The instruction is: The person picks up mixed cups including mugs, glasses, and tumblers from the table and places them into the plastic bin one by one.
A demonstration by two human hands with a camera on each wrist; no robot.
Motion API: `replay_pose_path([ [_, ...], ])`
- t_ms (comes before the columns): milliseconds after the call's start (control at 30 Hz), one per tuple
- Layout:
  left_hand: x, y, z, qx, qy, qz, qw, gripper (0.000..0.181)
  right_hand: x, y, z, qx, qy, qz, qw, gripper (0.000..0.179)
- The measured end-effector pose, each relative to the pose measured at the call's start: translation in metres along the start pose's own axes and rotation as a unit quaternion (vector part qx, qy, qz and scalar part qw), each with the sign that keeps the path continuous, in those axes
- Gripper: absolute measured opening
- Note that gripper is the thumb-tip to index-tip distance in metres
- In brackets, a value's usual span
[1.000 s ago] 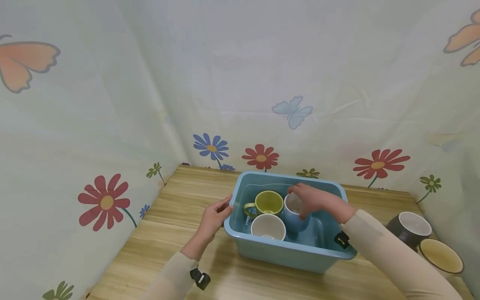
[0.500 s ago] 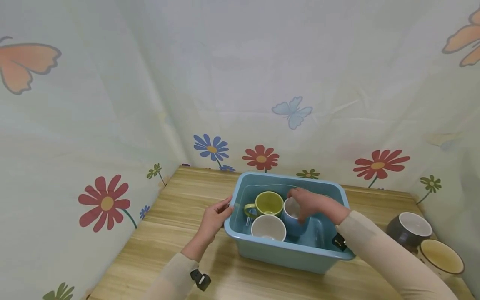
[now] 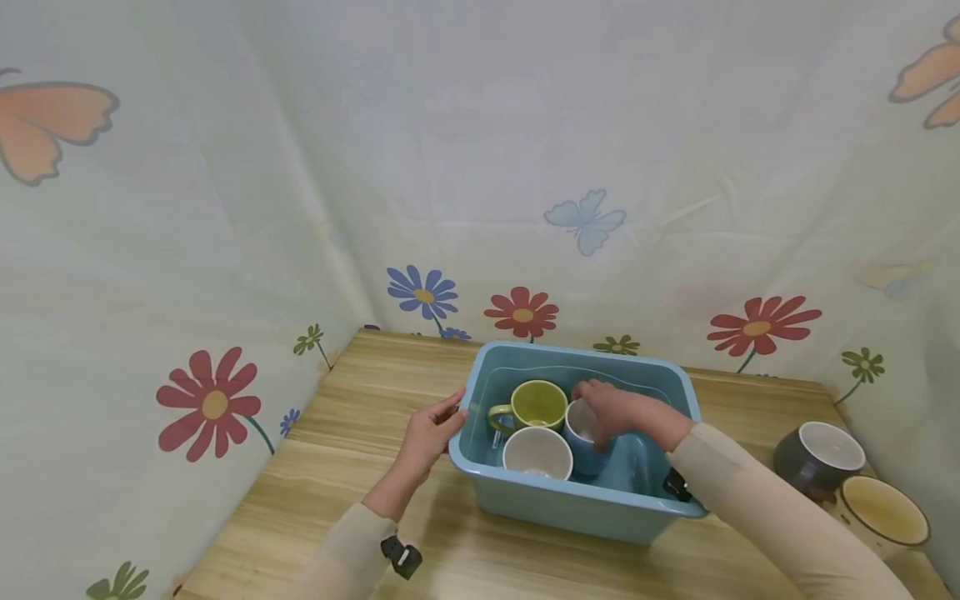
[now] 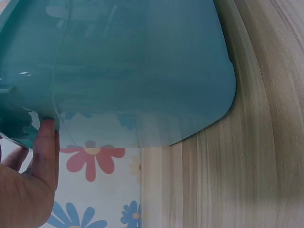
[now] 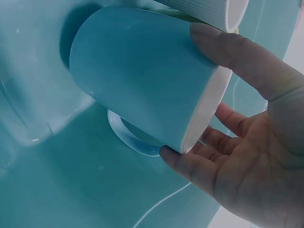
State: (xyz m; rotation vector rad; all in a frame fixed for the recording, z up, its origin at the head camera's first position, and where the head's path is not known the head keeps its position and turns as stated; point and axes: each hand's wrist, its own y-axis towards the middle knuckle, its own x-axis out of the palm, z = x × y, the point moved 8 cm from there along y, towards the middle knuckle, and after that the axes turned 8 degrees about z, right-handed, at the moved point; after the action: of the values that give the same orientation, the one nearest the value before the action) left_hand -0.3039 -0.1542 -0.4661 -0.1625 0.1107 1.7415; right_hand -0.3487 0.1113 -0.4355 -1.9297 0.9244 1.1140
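My right hand (image 3: 611, 412) holds a blue mug (image 3: 588, 442) by its rim, inside a light-blue plastic basin (image 3: 555, 504). In the right wrist view the thumb presses the outer wall of this mug (image 5: 142, 76), and its handle (image 5: 130, 137) shows near the index finger. To the left in the basin are a yellow-green mug (image 3: 542, 404) and a white-lined cup (image 3: 537, 454). My left hand (image 3: 427, 433) grips the basin's left rim. Seen from the left wrist, a finger (image 4: 45, 149) lies against the basin wall (image 4: 142, 71) under the rim.
A dark grey mug (image 3: 813, 462) and a cream cup with a dark rim (image 3: 883, 517) stand on the wooden table (image 3: 360, 400), right of the basin. A flower-printed curtain (image 3: 480, 167) hangs behind the table and at both sides.
My right hand and the blue mug have shifted slightly toward the left and front, closer to the white-lined cup. The left hand stays on the rim.
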Motion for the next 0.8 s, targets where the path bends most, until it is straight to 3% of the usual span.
replay_pose_path([
  [800,0.0,0.001,0.0,0.006,0.005,0.001,1.0,0.045,0.019,0.007,0.002,0.001,-0.001,-0.014,0.9999,0.078],
])
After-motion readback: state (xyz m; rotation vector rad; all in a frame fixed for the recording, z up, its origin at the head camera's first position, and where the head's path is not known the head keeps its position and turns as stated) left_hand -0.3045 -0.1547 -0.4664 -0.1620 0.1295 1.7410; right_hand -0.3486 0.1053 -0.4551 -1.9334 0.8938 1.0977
